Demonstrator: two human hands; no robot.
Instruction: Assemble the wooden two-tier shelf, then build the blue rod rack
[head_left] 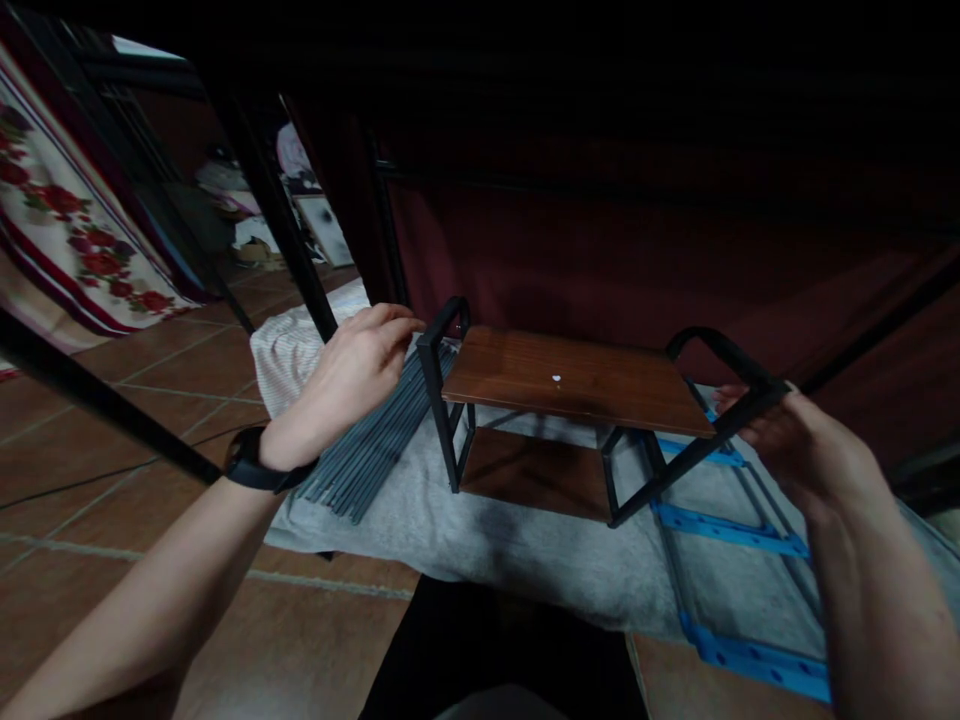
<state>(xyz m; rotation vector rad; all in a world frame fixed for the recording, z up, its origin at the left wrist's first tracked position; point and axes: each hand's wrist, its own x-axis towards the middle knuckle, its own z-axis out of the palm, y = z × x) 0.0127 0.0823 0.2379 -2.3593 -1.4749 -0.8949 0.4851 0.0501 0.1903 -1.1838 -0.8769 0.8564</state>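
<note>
A small two-tier shelf (577, 375) with brown wood-look boards and black metal end frames stands upright on a grey cloth (517, 555). A small white spot marks its top board. My left hand (364, 355), with a black band on the wrist, is just left of the shelf's left end frame. Its fingers are loosely bent, with nothing in them, and the fingertips come close to the frame's top corner; whether they touch cannot be told. My right hand (814, 440) is at the right end frame's outer corner, with fingers curled behind the bar.
Several thin grey rods (375, 440) lie bundled left of the shelf. Blue-and-grey ladder-like frames (735, 530) lie on the right. Black metal posts (262, 190) rise at the left, and a dark red cloth (570, 270) hangs behind. A floral blanket (97, 240) hangs far left.
</note>
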